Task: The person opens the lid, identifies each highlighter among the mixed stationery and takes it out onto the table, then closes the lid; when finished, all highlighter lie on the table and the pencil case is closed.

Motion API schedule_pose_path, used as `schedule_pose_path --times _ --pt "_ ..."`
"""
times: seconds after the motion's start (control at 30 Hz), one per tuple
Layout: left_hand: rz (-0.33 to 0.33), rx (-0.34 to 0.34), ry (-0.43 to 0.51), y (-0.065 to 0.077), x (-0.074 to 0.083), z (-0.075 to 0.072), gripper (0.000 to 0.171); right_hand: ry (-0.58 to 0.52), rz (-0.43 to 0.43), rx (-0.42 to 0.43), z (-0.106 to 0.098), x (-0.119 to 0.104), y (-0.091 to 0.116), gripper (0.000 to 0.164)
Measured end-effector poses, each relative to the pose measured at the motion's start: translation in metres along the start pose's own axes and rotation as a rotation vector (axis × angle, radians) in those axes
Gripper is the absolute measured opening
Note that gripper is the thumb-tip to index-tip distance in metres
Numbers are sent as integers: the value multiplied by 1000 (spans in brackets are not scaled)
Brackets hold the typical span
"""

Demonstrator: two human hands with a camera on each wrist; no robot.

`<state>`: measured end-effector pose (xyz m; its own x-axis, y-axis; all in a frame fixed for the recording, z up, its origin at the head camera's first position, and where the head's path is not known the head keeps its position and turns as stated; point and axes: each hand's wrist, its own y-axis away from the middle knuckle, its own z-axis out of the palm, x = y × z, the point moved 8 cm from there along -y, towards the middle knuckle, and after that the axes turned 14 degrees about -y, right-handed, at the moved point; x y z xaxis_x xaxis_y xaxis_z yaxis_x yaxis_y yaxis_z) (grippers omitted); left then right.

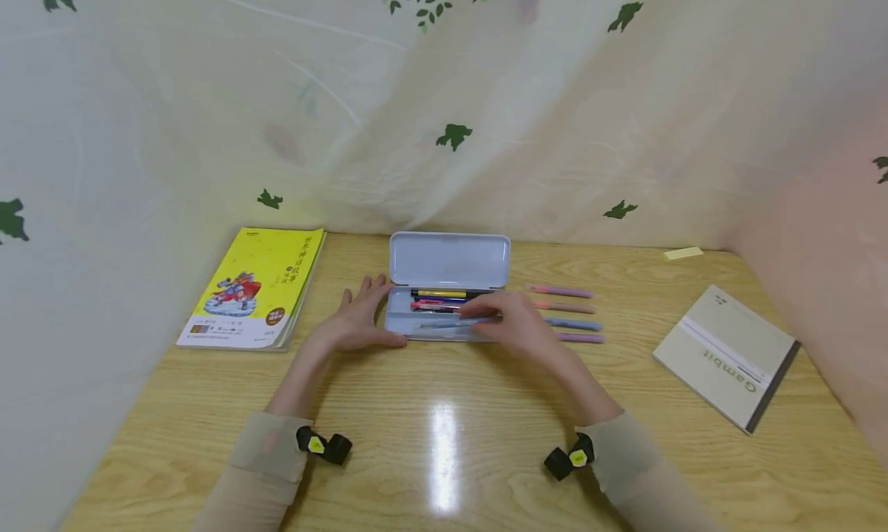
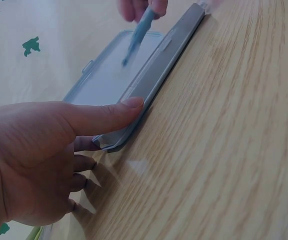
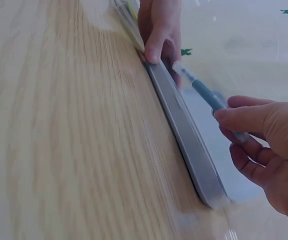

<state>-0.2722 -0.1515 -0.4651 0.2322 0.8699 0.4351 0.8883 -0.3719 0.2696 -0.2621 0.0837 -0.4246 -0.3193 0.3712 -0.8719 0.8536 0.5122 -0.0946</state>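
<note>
A pale blue pencil case [image 1: 449,260] stands on the table with its lid raised at the back. Inside it lie several pens, among them a yellow and black one [image 1: 444,294] and a pink one [image 1: 425,306]. My right hand [image 1: 516,324] pinches a blue pen [image 3: 209,95] between thumb and fingers, low over the case's near compartment, its tip pointing left. At the case's left end is my left hand [image 1: 357,316]. Its straight thumb rests on the front wall [image 2: 149,90], while the other fingers are spread beside and behind that end.
Right of the case lie several pens side by side, including a pink one [image 1: 562,291] and a blue one [image 1: 576,324]. A yellow-covered book [image 1: 277,262] is at the left, a grey notebook [image 1: 728,355] at the right. A yellow slip [image 1: 683,253] lies by the back curtain [image 1: 541,170].
</note>
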Motion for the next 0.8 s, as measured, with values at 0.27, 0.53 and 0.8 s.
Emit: schedule_pose_path --times 0.27,0.53,0.8 --pt "-4 -4 -6 2 0 -1 105 -10 36 57 -41 20 32 25" --pt "-14 -9 -8 2 0 0 103 -31 -23 115 -74 26 56 22" --pt "-14 -8 -17 1 1 0 103 51 77 154 -102 37 85 18"
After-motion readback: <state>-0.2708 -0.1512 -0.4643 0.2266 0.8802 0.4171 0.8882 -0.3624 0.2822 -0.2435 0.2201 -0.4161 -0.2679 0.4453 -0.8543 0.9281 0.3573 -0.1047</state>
